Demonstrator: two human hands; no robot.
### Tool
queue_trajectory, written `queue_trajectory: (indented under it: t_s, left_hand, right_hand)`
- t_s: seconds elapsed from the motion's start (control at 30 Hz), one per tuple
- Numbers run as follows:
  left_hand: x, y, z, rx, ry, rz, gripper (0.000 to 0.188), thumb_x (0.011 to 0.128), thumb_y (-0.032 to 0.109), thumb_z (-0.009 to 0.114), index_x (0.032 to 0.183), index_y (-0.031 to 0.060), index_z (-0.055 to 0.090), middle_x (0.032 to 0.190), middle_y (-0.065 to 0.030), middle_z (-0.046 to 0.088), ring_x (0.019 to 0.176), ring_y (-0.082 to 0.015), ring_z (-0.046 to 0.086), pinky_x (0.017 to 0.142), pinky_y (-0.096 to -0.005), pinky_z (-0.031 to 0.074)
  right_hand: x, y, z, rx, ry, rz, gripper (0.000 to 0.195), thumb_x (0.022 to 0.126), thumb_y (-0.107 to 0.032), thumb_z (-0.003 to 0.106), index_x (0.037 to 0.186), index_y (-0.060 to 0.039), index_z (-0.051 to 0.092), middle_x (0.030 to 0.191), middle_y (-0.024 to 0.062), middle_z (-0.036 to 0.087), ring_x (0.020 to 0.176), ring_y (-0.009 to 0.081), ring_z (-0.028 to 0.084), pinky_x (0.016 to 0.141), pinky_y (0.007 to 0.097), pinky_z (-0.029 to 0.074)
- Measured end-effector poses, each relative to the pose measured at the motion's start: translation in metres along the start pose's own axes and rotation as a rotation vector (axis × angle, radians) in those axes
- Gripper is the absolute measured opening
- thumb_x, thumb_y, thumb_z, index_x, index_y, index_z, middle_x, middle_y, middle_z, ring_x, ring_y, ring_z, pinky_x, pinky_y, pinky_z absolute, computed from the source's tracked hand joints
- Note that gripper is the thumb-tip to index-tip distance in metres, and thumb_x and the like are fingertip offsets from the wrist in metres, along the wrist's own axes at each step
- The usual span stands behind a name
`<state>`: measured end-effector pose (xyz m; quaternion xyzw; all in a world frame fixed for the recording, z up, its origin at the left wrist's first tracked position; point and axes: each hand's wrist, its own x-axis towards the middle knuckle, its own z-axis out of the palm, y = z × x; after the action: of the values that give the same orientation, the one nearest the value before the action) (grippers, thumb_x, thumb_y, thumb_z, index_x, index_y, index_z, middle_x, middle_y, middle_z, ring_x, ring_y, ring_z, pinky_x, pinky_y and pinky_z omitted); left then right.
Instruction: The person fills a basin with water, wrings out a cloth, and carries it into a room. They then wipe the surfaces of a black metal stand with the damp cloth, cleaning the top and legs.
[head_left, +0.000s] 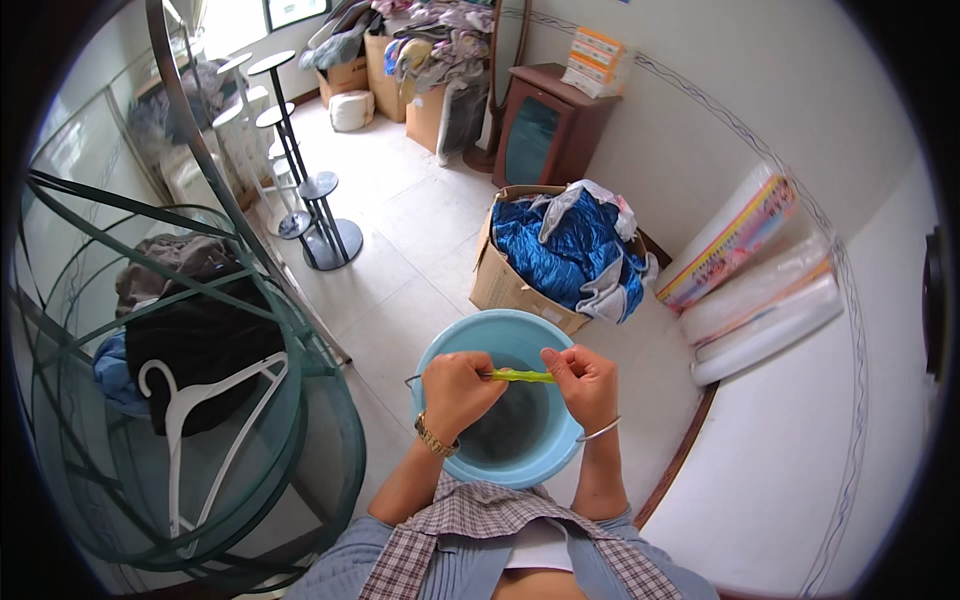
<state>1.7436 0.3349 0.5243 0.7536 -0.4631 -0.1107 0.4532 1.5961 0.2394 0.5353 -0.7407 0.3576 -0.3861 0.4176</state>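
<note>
Both of my hands are over a light blue plastic basin (441, 335) that has dark, greyish contents at its bottom. My left hand (459, 391) is closed around a thin metal rod (412, 380), whose bent end sticks out past the fist on the left. Between my fists runs a ridged yellow-green handle (525, 376), roughly level and apparently joined to the rod. My right hand (586, 384) grips the handle's right end, thumb on top. My fingers hide the join and that end. A gold-coloured watch is on my left wrist, a silver bangle on my right.
Left of the basin stands a green mesh hanging dryer (334, 450) holding dark clothes (202, 337) and a white hanger (176, 420). Beyond the basin is a cardboard box (517, 289) with blue quilted fabric (559, 240). Wrapped rolls (739, 240) lean by the right wall; a tiered stand (330, 244) stands farther back.
</note>
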Motion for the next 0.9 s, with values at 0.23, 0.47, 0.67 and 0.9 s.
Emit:
queue_trajectory:
  t_s: [0.23, 0.47, 0.67, 0.9]
  left_hand:
    - [0.125, -0.036, 0.03, 0.072, 0.014, -0.106, 0.021, 0.059, 0.024, 0.068, 0.053, 0.0075, 0.057, 0.049, -0.0079, 0.053, 0.046, -0.0253, 0.053, 0.043, -0.0345, 0.038]
    - [0.246, -0.073, 0.042, 0.063, 0.172, -0.211, 0.019, 0.057, 0.02, 0.067, 0.053, 0.0049, 0.056, 0.049, -0.0083, 0.053, 0.044, -0.0229, 0.053, 0.043, -0.0317, 0.039]
    - [0.337, -0.109, 0.03, 0.074, 0.214, -0.386, 0.019, 0.057, 0.02, 0.066, 0.054, 0.0048, 0.056, 0.048, -0.0082, 0.051, 0.043, -0.0225, 0.05, 0.043, -0.0315, 0.038]
    - [0.472, -0.177, 0.007, 0.102, 0.221, -0.347, 0.019, 0.058, 0.023, 0.066, 0.053, 0.0058, 0.058, 0.051, -0.01, 0.054, 0.048, -0.0263, 0.054, 0.045, -0.0351, 0.04]
  right_hand:
    - [0.137, 0.035, 0.03, 0.034, -0.091, 0.042, 0.028, 0.081, -0.022, 0.069, 0.066, 0.0004, 0.061, 0.048, -0.0003, 0.051, 0.045, 0.0024, 0.04, 0.041, 0.0213, 0.03]
    - [0.295, 0.074, 0.081, 0.048, -0.319, -0.04, 0.028, 0.08, -0.025, 0.069, 0.066, -0.0009, 0.062, 0.047, 0.0033, 0.052, 0.041, 0.0052, 0.042, 0.039, 0.0228, 0.029]
    - [0.403, 0.091, 0.146, 0.07, -0.449, -0.109, 0.029, 0.078, -0.028, 0.07, 0.065, -0.0033, 0.063, 0.044, 0.0033, 0.049, 0.039, 0.0065, 0.04, 0.038, 0.0239, 0.028]
    - [0.524, 0.1, 0.225, 0.055, -0.449, -0.044, 0.032, 0.079, -0.027, 0.069, 0.064, -0.0006, 0.061, 0.044, 0.0029, 0.048, 0.04, 0.0046, 0.039, 0.038, 0.0239, 0.029]
